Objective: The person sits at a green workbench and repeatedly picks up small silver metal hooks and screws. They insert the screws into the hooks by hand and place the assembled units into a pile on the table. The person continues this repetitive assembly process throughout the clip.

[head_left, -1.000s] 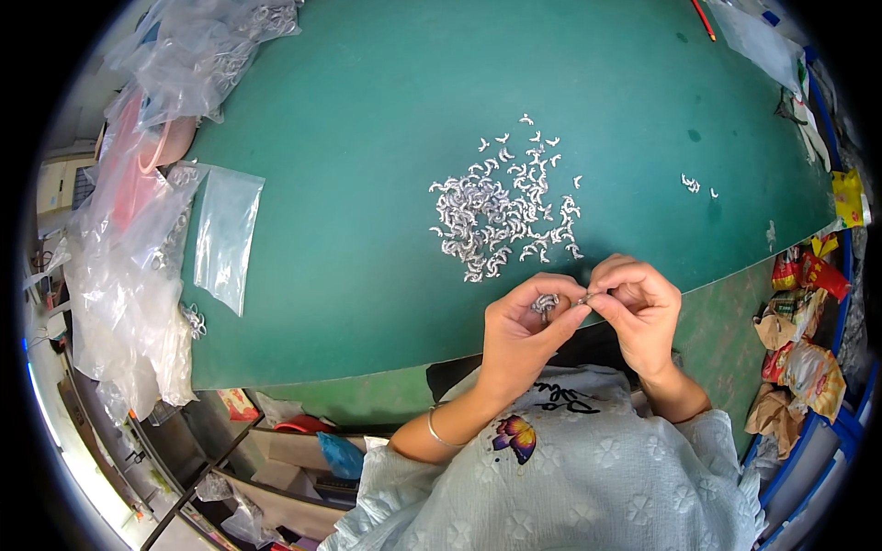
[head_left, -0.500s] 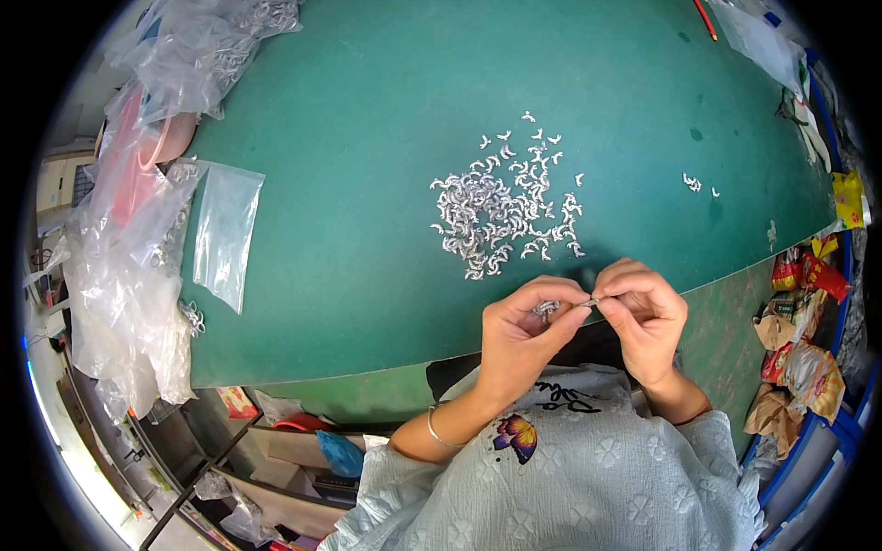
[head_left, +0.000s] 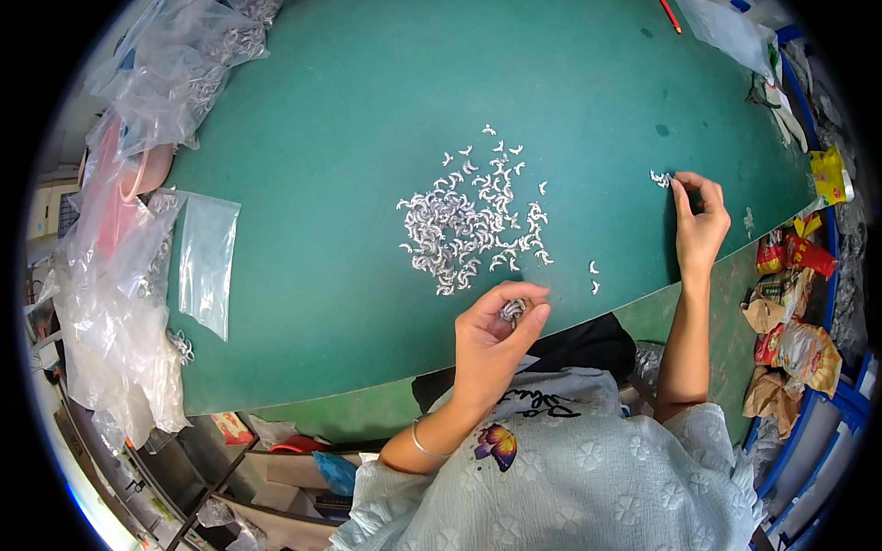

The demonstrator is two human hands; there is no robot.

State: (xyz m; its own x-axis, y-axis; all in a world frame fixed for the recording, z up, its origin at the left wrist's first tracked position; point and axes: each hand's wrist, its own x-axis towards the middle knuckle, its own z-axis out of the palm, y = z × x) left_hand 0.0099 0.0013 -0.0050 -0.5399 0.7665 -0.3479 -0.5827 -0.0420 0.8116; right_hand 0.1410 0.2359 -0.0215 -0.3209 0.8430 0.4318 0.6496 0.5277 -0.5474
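A loose heap of small curved silver metal pieces [head_left: 450, 230] lies in the middle of the green table. Just below it, my left hand [head_left: 491, 340] is curled around several of the same pieces [head_left: 513, 310], which show between thumb and fingers. My right hand [head_left: 703, 225] reaches far out to the right, thumb and index finger pinched at the edge of a small cluster of pieces [head_left: 659, 178]. A curved piece at those fingertips is partly hidden by them. Two single pieces [head_left: 594, 278] lie near the table's front edge, between my hands.
On the left stand clear plastic bags [head_left: 119, 303] of metal parts, a pink basket [head_left: 152, 170] and a flat clear bag [head_left: 207, 266]. A red pencil [head_left: 671, 16] lies at the far right. Snack packets [head_left: 799, 354] line the right side, beyond the green table [head_left: 322, 184].
My hands were together, fingertips meeting on a small piece. Now my right hand has gone right and away to the small cluster, while my left stays near the heap. Two single pieces now show.
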